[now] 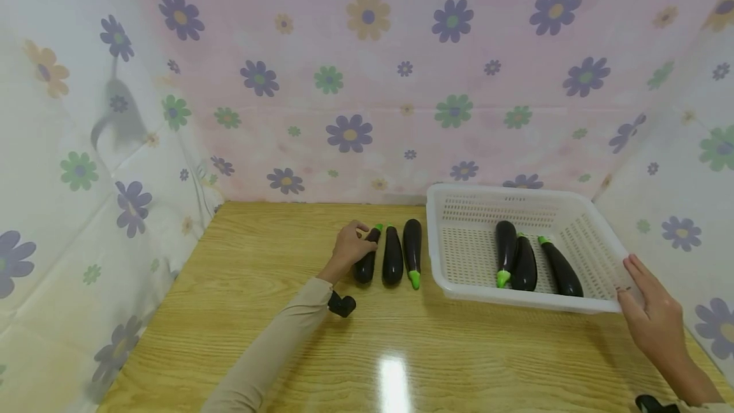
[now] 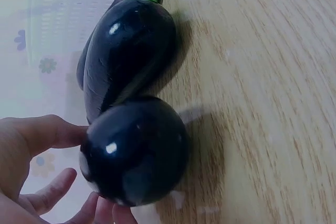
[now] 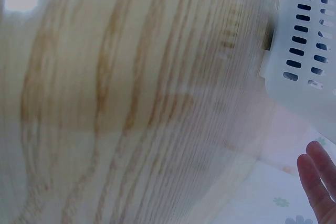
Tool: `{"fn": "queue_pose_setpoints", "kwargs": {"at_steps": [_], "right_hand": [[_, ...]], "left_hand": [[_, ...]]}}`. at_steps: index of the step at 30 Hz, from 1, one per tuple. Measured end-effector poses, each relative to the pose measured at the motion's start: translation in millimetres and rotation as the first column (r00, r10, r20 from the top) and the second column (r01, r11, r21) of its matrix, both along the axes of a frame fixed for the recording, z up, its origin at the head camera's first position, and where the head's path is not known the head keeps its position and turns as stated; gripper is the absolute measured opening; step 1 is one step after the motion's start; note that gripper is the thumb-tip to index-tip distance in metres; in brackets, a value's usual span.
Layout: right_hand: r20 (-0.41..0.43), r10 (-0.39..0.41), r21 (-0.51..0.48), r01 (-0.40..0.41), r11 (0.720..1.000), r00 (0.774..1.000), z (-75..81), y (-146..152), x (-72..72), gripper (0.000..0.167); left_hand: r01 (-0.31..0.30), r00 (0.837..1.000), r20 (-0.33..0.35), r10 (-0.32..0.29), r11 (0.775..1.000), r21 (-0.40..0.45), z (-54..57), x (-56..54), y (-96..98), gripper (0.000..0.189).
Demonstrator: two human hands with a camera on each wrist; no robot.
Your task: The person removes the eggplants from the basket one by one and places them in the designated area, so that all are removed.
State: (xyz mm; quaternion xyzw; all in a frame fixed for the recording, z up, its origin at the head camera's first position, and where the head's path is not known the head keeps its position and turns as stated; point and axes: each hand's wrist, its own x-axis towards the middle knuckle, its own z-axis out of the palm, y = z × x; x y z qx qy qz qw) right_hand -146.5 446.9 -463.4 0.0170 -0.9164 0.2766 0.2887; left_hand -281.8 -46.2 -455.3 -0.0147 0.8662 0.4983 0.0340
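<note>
My left hand grips the leftmost eggplant of a row of three dark eggplants on the table. In the left wrist view its rounded end faces the camera, thumb and fingertips against its side. Just right of it lie a middle eggplant and another eggplant whose green stem points toward me. A white plastic basket stands to the right, holding three more eggplants. At its front right corner, my right hand holds the rim; the right wrist view shows only some fingertips beside the basket.
The wood-grain table meets a flowered cloth backdrop at the back and both sides. The basket's left wall is close to the nearest eggplant in the row. A black strap piece sits at the left wrist.
</note>
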Motion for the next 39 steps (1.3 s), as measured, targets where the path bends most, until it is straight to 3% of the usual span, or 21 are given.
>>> {"fn": "queue_pose_setpoints", "kwargs": {"at_steps": [25,39], "right_hand": [[-0.011,-0.007,0.004,0.007,1.000,1.000,2.0,-1.1,2.9,0.056],[0.001,-0.002,0.007,0.002,1.000,1.000,0.0,-3.6,3.0,0.056]], "left_hand": [[0.002,1.000,-0.016,-0.002,1.000,-0.009,6.4,1.4,3.0,0.036],[0.080,0.996,-0.030,-0.078,0.994,0.078,34.0,-2.4,16.2,0.031]]}}
